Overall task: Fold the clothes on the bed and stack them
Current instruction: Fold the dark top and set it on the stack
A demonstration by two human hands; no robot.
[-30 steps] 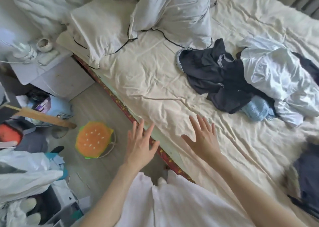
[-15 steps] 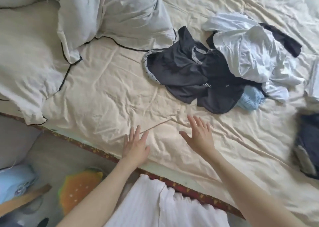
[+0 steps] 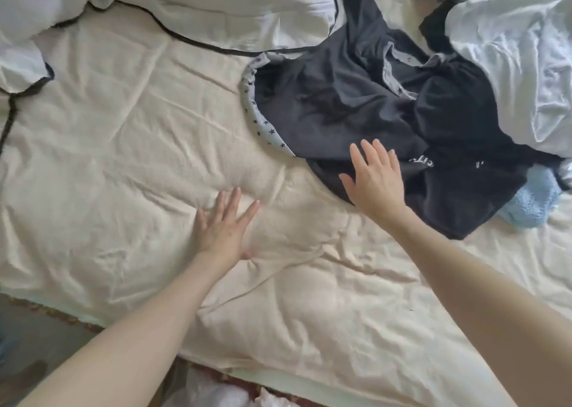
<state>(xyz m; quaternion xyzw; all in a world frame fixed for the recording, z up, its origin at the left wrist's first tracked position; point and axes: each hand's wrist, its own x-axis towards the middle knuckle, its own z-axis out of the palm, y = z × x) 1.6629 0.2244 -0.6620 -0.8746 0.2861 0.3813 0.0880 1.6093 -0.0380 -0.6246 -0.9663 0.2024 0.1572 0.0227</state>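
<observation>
Reaching: first pick-up, nothing folded yet, by the look of it.
R hand point(image 3: 376, 177): fingers straight & spread, over near edge of dark garment point(image 3: 356, 103); contact unclear, no grip.
L hand point(image 3: 224, 225): spread flat on cream sheet point(image 3: 123, 158), holding nothing.
Clothes: crumpled heap w/ dark garment in front, pale blue-white shirt point(image 3: 510, 59) behind, fuzzy blue item point(image 3: 529, 203) at R.
Next: prob. pinch the dark hem, drag it clear onto bare sheet, spread flat.
Pillows point(image 3: 216, 7): far side, just beside heap.
</observation>
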